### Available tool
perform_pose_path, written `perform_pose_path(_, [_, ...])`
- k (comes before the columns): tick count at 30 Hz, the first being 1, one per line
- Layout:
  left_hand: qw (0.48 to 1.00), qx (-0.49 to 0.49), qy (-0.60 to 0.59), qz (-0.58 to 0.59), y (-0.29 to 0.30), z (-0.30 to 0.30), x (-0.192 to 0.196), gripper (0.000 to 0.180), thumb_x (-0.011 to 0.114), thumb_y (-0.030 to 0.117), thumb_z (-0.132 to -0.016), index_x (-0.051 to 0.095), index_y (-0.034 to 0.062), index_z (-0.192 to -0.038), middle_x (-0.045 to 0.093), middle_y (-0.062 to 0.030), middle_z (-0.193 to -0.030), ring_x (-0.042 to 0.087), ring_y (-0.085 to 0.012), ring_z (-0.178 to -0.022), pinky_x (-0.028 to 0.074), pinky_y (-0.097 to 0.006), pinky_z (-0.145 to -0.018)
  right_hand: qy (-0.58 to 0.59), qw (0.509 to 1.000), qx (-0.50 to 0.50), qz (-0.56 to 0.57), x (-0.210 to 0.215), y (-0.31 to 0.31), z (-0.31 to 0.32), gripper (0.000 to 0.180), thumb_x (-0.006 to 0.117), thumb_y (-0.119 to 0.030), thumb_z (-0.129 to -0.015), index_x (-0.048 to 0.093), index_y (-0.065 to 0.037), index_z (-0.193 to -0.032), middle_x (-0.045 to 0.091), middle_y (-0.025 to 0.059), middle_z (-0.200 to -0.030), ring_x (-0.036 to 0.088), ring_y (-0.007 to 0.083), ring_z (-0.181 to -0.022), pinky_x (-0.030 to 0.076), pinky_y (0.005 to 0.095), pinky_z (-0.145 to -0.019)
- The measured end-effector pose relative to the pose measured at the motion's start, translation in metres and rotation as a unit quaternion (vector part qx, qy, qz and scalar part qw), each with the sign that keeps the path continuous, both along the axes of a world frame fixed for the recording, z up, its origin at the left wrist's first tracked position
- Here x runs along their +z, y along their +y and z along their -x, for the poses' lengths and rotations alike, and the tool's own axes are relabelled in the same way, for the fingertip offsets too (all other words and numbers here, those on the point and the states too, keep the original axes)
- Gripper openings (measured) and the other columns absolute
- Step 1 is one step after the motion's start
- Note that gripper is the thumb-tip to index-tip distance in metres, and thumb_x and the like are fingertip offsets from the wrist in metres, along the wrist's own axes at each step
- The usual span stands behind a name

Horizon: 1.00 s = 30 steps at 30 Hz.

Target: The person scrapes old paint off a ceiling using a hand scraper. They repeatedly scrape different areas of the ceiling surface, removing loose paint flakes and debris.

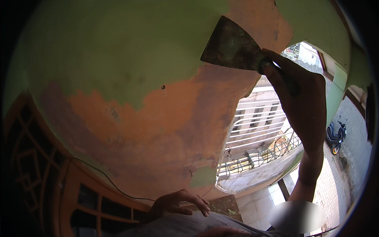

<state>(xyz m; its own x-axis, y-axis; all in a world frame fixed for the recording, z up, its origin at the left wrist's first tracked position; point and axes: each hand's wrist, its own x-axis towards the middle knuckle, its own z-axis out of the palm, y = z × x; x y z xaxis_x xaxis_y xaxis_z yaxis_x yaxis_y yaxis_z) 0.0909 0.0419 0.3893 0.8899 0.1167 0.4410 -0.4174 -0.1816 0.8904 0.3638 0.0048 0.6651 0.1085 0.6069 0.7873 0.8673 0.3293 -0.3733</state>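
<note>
Hands apart, right hand (303, 89) clamped on a scraper (233, 45) at one o'clock, left hand (178, 202) loose at six, I judge I'm stripping paint (158, 47), needing a low-angled push next.

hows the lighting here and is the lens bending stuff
Head view: sunlit paving glares while the right hand and scraper look dark; head view: fisheye curves the wooden frame at left; head view: a pale oval overlies the right forearm.

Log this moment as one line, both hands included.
right hand: holding scraper | left hand: low in view, nothing visibly held | wall: patchy green and orange
</note>
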Motion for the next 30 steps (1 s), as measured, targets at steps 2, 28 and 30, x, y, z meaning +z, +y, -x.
perform_pose_path(2, [0.996, 0.038, 0.083, 0.023, -0.011, -0.018, -0.042, 0.039, 0.063, 0.027, -0.102, 0.062, 0.0047, -0.134, 0.074, -0.0132, -0.117, 0.068, -0.0278, -0.117, 0.047, -0.046, -0.107, -0.029, 0.998, 0.001, -0.05, -0.007, 0.005, -0.002, 0.034, 0.069, -0.027, -0.098, 0.072, -0.008, -0.127, 0.079, 0.0134, -0.096, 0.073, 0.0101, -0.081, 0.056, 0.0274, -0.072])
perform_pose_path(28, [0.988, 0.056, 0.137, 0.036, -0.034, -0.023, -0.061, 0.034, 0.062, 0.02, -0.102, 0.064, 0.0074, -0.133, 0.075, -0.0112, -0.114, 0.07, -0.0218, -0.11, 0.052, -0.037, -0.1, 0.314, 0.931, 0.18, 0.05, -0.199, -0.013, -0.028, 0.048, 0.064, -0.038, -0.101, 0.062, -0.003, -0.134, 0.045, -0.0078, -0.063, 0.036, -0.0002, -0.053, 0.024, 0.0202, -0.046])
perform_pose_path(30, [0.972, 0.226, 0.022, -0.053, -0.026, -0.004, -0.043, 0.033, 0.063, 0.017, -0.101, 0.064, 0.0074, -0.132, 0.074, -0.0118, -0.117, 0.068, -0.0245, -0.116, 0.051, -0.04, -0.102, 0.44, 0.874, 0.204, 0.032, -0.268, -0.014, -0.014, 0.042, 0.058, -0.035, -0.104, 0.058, -0.005, -0.133, 0.046, -0.0052, -0.071, 0.038, 0.0006, -0.052, 0.024, 0.0171, -0.043])
